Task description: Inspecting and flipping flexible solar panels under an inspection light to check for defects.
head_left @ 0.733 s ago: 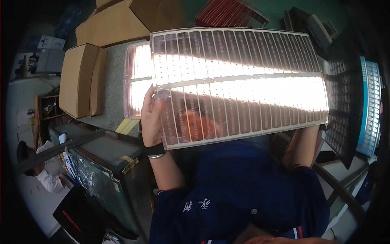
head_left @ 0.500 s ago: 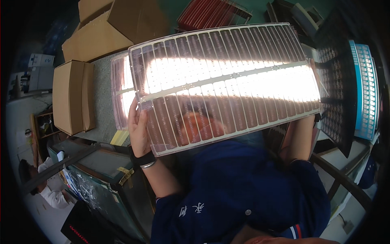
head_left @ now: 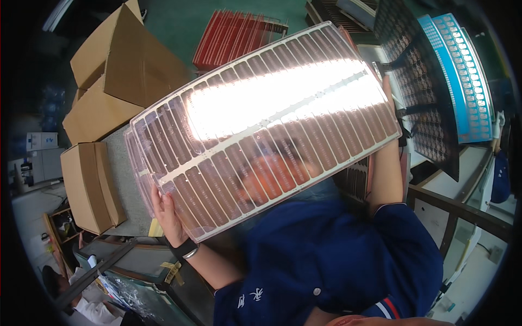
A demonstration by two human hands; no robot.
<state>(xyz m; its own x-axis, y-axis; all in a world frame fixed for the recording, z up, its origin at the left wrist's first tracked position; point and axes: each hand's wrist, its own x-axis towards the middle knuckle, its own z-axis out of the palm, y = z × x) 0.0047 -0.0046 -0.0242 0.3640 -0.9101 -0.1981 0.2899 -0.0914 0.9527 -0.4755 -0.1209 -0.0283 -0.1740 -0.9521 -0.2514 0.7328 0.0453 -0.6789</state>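
A large shiny rectangular panel [head_left: 255, 179] spans the space before me, tilted with its right end farther away. Two rows of narrow brown strips run across it in a pale frame, and a bright glare covers its middle. My left hand [head_left: 169, 217] grips its near left edge, fingers along the rim. At the right end, my right hand [head_left: 387, 87] is closed on the edge; most of it is hidden by the panel. Another similar clear-edged panel [head_left: 139, 176] shows beneath the left end, on the grey worktop [head_left: 136, 204].
Open cardboard boxes [head_left: 87, 185] stand on the left. A red slotted rack [head_left: 223, 41] is on the green floor beyond. To the right, a dark perforated sheet [head_left: 421, 92] stands upright beside blue panels [head_left: 454, 76]. Another person [head_left: 92, 307] is at the lower left.
The panel has turned, its left end coming nearer to me and its right end swinging away. Both hands keep hold of it. The whole view has also shifted and turned.
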